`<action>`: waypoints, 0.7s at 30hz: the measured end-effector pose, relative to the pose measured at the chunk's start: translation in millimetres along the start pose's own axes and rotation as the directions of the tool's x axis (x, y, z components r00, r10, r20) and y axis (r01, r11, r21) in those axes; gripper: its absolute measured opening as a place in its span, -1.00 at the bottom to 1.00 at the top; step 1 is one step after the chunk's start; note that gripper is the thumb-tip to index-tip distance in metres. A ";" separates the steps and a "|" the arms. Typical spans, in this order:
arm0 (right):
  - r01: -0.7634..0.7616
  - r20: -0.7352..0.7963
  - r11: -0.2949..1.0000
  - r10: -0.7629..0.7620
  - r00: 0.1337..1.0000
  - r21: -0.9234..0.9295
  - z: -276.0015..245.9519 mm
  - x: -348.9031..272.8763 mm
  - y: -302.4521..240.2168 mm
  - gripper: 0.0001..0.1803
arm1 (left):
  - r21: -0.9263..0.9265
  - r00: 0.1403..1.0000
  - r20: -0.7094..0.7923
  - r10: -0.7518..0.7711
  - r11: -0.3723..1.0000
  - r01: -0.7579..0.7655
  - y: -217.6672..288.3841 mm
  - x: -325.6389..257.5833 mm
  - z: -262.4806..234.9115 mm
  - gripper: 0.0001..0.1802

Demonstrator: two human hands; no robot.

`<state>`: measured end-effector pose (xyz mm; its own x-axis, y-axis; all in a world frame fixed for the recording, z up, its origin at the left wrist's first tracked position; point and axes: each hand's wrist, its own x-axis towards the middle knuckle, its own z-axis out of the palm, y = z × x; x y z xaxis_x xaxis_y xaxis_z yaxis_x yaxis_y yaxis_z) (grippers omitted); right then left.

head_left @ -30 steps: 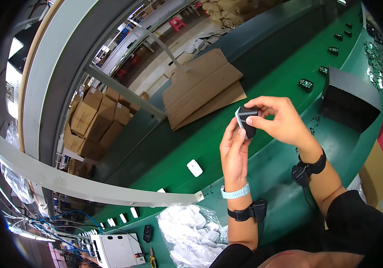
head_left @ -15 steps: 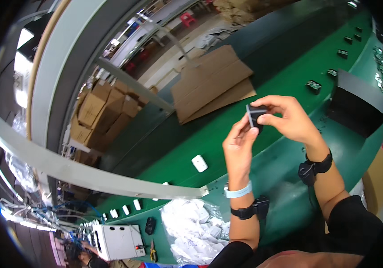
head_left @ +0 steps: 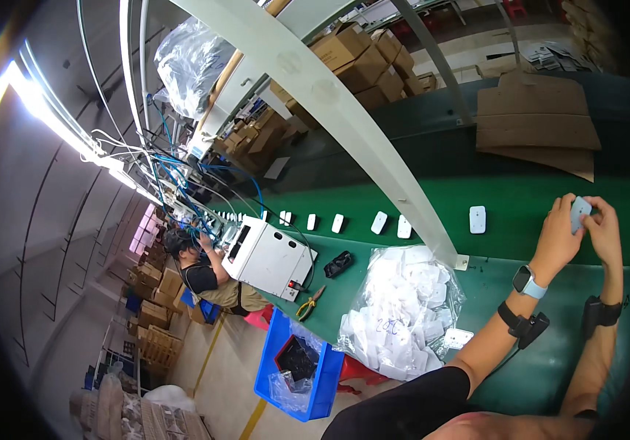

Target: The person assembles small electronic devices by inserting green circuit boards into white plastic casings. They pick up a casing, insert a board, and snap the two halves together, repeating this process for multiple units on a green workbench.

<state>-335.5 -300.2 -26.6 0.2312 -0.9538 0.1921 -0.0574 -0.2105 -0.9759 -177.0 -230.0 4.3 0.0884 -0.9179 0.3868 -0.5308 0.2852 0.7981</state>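
Both my hands are up over the right side of the green bench, closed on one small rectangular plastic casing (head_left: 580, 213). Its pale grey face shows; fingers cover much of its edges. My left hand (head_left: 558, 238), with a light-banded watch on the wrist, grips it from the left. My right hand (head_left: 605, 231) pinches it from the right. To the left of them, a white casing (head_left: 478, 219) lies on the green belt. A clear plastic bag (head_left: 395, 323) packed with white plastic pieces rests on the bench beside my left forearm.
More white casings (head_left: 379, 222) line the belt leftward. A slanting pale metal post (head_left: 344, 110) meets the bench edge. Cardboard sheets (head_left: 539, 117) lie at the back. Left of the bag are yellow-handled pliers (head_left: 310, 304), a white machine (head_left: 271, 257), a blue bin (head_left: 329, 381) and a seated person (head_left: 201, 275).
The view has swung left, bringing the bag, bin and co-worker further into the picture. The casing in my hands showed a black side before; now its pale face shows.
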 end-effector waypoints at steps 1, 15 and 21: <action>0.006 0.020 0.998 -0.005 1.000 -0.065 -5.9 5.5 23.5 -0.59 | 0.026 0.999 0.029 -0.026 0.999 0.025 -2.4 0.8 0.6 -0.22; 0.124 -0.030 0.862 -0.159 0.987 -0.491 23.5 -13.9 9.4 -0.83 | 0.024 0.990 -0.070 0.120 0.993 -0.119 25.6 5.6 -17.7 -0.50; 0.290 -0.328 0.925 -0.361 0.873 -0.245 -2.4 -17.2 -78.8 -0.41 | 0.032 0.955 -0.203 0.217 0.976 -0.215 31.9 17.8 -23.8 -0.67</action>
<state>-337.3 -267.7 47.3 -0.0956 -0.8271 0.5538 -0.2242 -0.5242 -0.8216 -172.3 -230.7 47.6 0.1409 -0.7585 0.6363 -0.5637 0.4669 0.6813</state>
